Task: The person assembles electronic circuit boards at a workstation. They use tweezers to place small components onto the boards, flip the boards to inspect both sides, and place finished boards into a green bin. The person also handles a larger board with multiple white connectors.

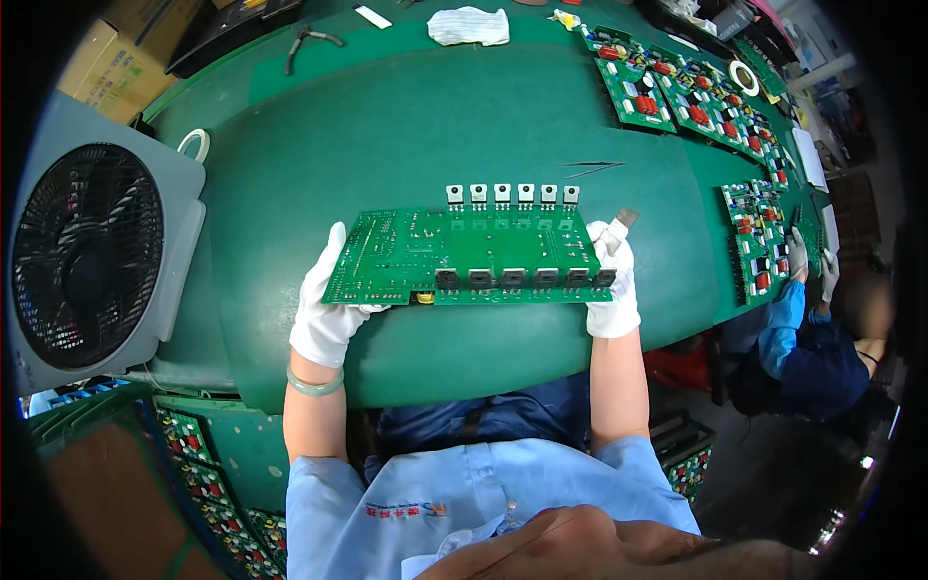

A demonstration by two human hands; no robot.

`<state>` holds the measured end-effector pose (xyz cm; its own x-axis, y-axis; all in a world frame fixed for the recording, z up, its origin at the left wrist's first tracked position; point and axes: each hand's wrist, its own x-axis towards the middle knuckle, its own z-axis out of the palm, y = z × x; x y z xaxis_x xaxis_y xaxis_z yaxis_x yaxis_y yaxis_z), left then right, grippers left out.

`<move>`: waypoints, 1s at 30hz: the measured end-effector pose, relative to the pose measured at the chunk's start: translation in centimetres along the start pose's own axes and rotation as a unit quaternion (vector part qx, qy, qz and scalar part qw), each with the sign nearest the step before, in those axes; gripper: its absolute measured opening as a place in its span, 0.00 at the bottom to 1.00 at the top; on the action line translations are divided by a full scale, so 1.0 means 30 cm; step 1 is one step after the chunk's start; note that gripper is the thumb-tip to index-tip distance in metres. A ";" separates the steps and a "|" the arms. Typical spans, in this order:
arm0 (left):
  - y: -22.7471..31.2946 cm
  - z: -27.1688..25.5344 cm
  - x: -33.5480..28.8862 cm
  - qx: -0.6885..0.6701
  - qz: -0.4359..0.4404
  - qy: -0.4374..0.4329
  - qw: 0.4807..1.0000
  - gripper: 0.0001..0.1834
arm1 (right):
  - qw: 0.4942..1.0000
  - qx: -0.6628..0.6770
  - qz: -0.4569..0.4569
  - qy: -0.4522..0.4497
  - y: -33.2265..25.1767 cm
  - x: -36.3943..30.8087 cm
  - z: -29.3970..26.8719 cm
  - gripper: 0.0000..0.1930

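Note:
A green circuit board (493, 242) is held up above the table, its soldered face turned toward me. Black transistors with metal tabs (503, 195) stick out in a row along its far edge, and a second row lines the near edge. My left hand (327, 314), in a white glove, grips the board's left end, fingers partly hidden beneath it. At the right end, my gloved right hand (615, 285) grips the board. Those same fingers also hold a small tool with a white handle and flat grey-brown tip (627, 217); its exact kind is unclear.
A grey box fan (92, 251) stands at left beside a white tape roll (194, 145). Pliers (307, 44) and a striped cloth (469, 26) lie at the back. Thin dark strips (594, 166) lie beyond the board. Populated boards (633, 92) line the right, near a co-worker (807, 348).

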<state>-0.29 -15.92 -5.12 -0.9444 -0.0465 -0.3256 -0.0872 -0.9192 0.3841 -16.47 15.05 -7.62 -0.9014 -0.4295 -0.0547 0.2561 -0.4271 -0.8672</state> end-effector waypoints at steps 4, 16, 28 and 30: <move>-0.010 0.020 -0.030 0.381 0.165 -0.030 0.909 0.32 | 0.998 0.003 -0.008 -0.067 0.002 0.007 -0.044 0.16; -0.009 -0.003 -0.088 0.099 0.097 -0.084 0.987 0.31 | 0.983 0.119 0.072 -0.121 -0.010 -0.031 -0.044 0.19; -0.012 0.016 -0.103 0.190 0.143 -0.051 0.970 0.44 | 0.992 0.022 0.037 -0.118 -0.002 -0.046 -0.075 0.26; -0.009 0.020 -0.101 0.185 0.141 -0.072 0.970 0.42 | 0.991 0.026 0.051 -0.123 -0.007 -0.049 -0.083 0.24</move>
<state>2.40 -15.30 -3.72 -0.9793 -0.1965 -0.0485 0.0987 -0.6728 0.7332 -16.08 17.74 -8.58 -0.7592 -0.6507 -0.0135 0.3652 -0.4088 -0.8364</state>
